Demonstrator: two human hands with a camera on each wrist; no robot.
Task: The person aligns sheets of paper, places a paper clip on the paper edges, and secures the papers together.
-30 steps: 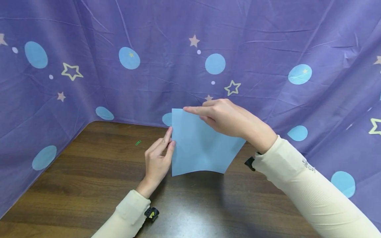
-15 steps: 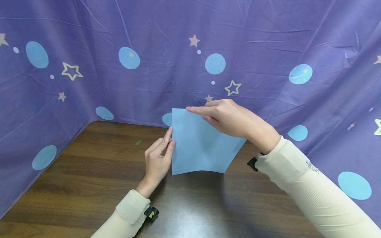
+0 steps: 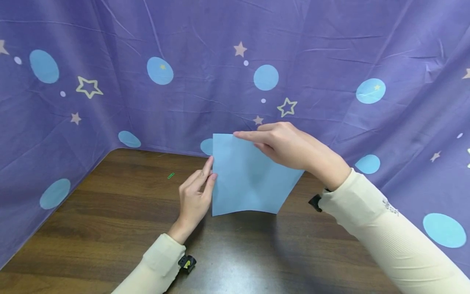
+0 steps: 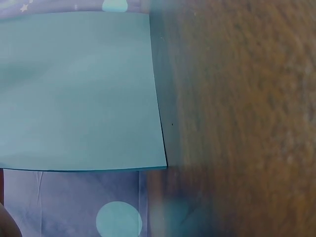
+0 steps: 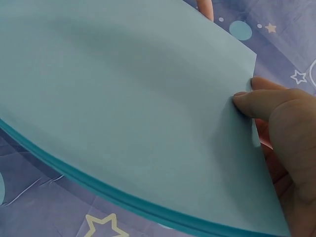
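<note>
Above the table, a stack of light blue paper (image 3: 253, 183) stands upright, bowed, with its lower edge curved. My left hand (image 3: 194, 200) is at the stack's left side, index finger and thumb extended, fingertips against the edge. Along the top edge lies the index finger of my right hand (image 3: 290, 145). The right wrist view shows the right thumb (image 5: 244, 101) pressing the paper's face while other fingers are partly hidden behind it. Several layered sheet edges show along one side there. In the left wrist view, the paper (image 4: 79, 94) fills the left part, with a bit of finger (image 4: 6, 224) at the corner.
A small green paper clip (image 3: 170, 175) lies on the dark wooden table (image 3: 110, 228), left of the hands. Behind stands a purple curtain (image 3: 205, 49) printed with stars and blue dots. A black strap device (image 3: 187, 263) sits at the left wrist, another (image 3: 315, 202) at the right.
My right hand has slid slightly to the right along the paper's top edge. The left hand and the paper stay almost in the same place.
</note>
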